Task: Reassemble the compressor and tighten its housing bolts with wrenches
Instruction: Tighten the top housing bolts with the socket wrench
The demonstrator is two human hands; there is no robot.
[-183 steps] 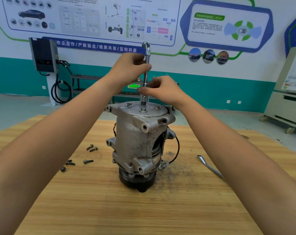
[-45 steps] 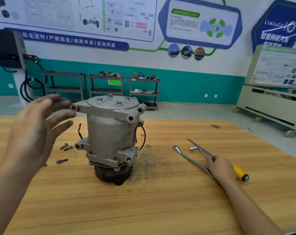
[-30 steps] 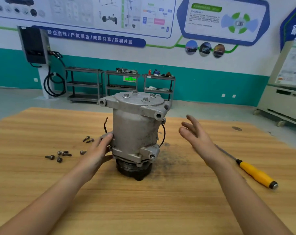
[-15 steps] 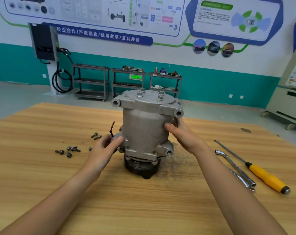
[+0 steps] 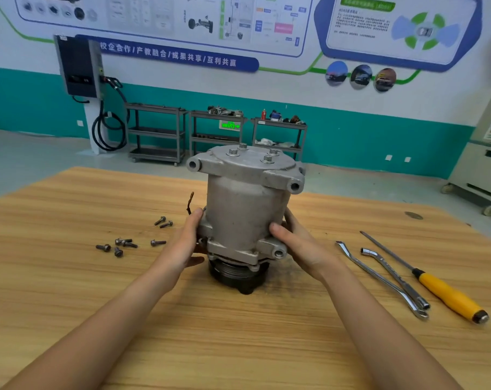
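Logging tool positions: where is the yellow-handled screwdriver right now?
In the head view, the yellow-handled screwdriver lies at the right of the wooden table, just right of two chrome wrenches.

Wooden table (image 5: 238, 347) with upright compressor (image 5: 244, 209) at centre, 7 loose bolts (image 5: 157, 242) left, 2 wrenches (image 5: 390, 270) and yellow-handled screwdriver (image 5: 446, 294) right.

- White wall (image 5: 281, 85), diagram posters (image 5: 160, 21) over a teal band (image 5: 351, 136), far beyond the fingers (image 5: 193, 222).
- Three grey shelf carts (image 5: 157, 130) against it.
- Black charger box (image 5: 77, 66), looped cable (image 5: 109, 130), up-left of the fingers.
- Cream wheeled cabinet (image 5: 480, 170), far right of them.
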